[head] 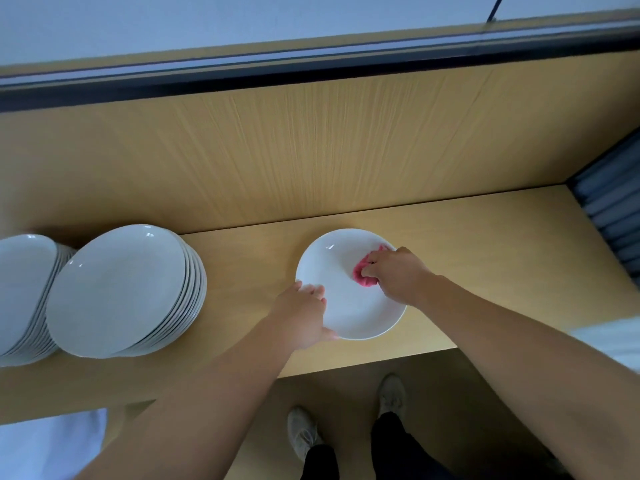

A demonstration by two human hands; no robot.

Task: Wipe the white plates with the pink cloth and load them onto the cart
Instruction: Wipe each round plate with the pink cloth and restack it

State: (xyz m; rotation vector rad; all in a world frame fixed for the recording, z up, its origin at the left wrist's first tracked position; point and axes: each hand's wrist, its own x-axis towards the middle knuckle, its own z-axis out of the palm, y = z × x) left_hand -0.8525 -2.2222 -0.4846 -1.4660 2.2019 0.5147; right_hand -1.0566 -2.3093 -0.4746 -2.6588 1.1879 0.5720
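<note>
1 white plate (343, 306) lies flat on the wooden counter (467, 254), right of 2 stacks (121, 289) of plates. Left hand (304, 317) grips its near-left rim, fingers over the edge, thumb at the near side. Right hand (394, 271) curls round the bunched pink cloth (363, 273), pressed on the plate's right side. Best done, I judge, by pinning the rim and sweeping full circles out to the edge. Cart not in view. Far-left stack cut off; cloth mostly hidden under fingers.

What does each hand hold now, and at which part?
The right hand grips the pink cloth, bunched up, on the white plate. The left hand has its grip at that plate's near-left rim.
</note>
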